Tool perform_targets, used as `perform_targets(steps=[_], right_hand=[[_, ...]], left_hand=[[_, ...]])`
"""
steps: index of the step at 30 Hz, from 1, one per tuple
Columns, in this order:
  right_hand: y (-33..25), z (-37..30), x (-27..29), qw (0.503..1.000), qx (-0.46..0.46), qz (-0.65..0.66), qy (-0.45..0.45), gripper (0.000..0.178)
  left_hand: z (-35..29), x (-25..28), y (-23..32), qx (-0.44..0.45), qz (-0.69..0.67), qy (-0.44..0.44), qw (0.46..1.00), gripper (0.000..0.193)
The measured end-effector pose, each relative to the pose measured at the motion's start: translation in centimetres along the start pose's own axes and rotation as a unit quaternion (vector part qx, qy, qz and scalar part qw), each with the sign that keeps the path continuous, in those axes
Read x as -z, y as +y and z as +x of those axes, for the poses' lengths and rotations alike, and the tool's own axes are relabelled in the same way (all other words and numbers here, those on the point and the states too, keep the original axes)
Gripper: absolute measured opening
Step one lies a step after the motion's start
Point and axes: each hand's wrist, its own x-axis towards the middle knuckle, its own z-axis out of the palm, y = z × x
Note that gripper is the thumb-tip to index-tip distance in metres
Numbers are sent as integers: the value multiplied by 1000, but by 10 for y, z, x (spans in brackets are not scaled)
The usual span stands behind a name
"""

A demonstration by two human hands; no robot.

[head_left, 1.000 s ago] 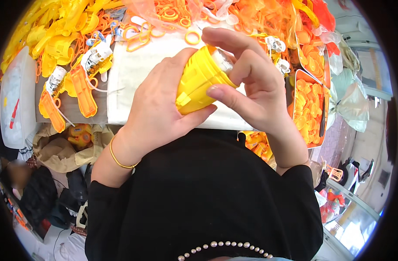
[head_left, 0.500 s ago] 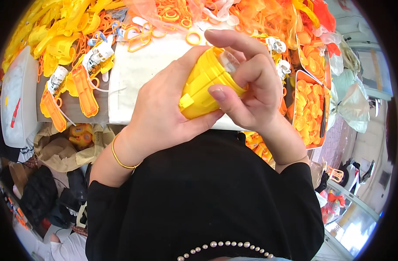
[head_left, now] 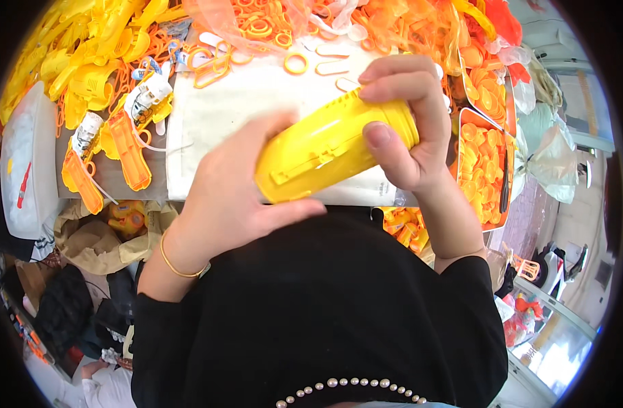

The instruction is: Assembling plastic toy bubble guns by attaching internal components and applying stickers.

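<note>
A yellow ribbed plastic casing (head_left: pixel 325 151), rounded and roughly cylindrical, is held tilted in front of me, its right end higher. My right hand (head_left: pixel 413 126) grips that ringed right end, thumb on the near side and fingers over the top. Around the lower left end curves my left hand (head_left: pixel 233 173), slightly blurred. Its thumb stretches along the underside and its fingers reach behind the far side, partly hidden. Beneath the casing lies a white work mat (head_left: pixel 216 109). On the mat's far part are an orange ring (head_left: pixel 296 63) and orange scissor-like frames (head_left: pixel 212 68).
Left of the mat lie orange-and-yellow toy assemblies (head_left: pixel 131 149) with white mechanisms and wires. A yellow parts heap (head_left: pixel 87 41) rises behind them. At far left stands a translucent bin (head_left: pixel 29 163). Orange discs fill a box (head_left: pixel 480 170) at right. Below left is a brown paper bag (head_left: pixel 87 238).
The casing has turned so its long side shows and its open end no longer faces up. My left hand has shifted slightly left and loosened; my right fingers have closed on the ringed end.
</note>
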Motion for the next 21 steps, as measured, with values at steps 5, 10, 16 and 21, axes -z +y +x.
perform_targets(steps=[5,10,16,21], right_hand=[[8,1,-8,997,-49,60,-18,12],[-18,8,-16,993,-52,8,-110,14],[31,42,31,968,-240,-46,51,32],[187,30,101,901,-205,-381,13,19]], left_hand=[[-13,0,-10,-39,121,-49,991,65],[15,14,12,-87,127,-135,979,68],[10,19,-19,134,-257,2,957,67],[13,9,-43,94,-281,3,955,72]])
